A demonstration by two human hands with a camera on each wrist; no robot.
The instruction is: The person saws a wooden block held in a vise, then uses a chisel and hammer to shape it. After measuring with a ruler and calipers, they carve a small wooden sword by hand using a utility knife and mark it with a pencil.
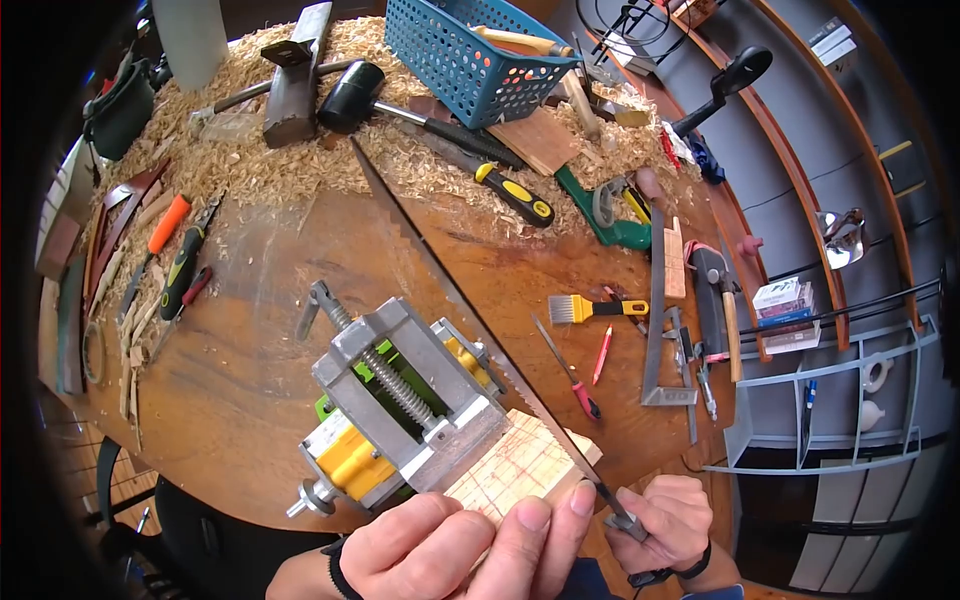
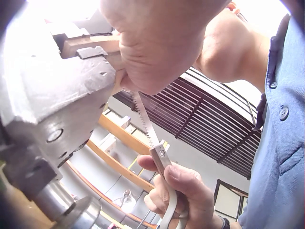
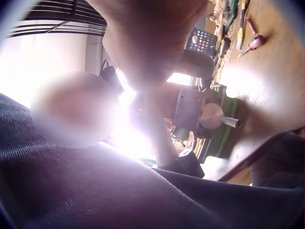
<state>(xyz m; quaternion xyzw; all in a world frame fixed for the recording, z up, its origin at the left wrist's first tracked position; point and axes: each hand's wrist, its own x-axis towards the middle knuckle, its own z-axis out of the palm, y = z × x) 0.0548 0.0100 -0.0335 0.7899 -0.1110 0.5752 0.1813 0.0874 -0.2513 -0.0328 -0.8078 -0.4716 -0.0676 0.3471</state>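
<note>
A light wooden block [image 1: 515, 465] with pencilled grid lines is clamped in a grey metal vise [image 1: 400, 370]. My left hand [image 1: 450, 550] grips the block's near edge, its fingertips close beside the saw blade. A handsaw [image 1: 470, 310] lies across the block's right end in the head view, its long blade slanting away to the upper left. My right hand [image 1: 665, 525] holds the saw's handle, low on the right. In the left wrist view, the toothed blade [image 2: 144, 119] runs down to the grey handle [image 2: 167, 191] inside my right fingers. Glare and blur hide much of the right wrist view.
Wood shavings [image 1: 270, 180] cover the table's far side, around a black mallet [image 1: 352, 95] and a blue basket [image 1: 470, 70]. A brush [image 1: 598, 308], red pencil [image 1: 603, 355] and metal square [image 1: 658, 320] lie right of the vise. Screwdrivers and chisels lie left.
</note>
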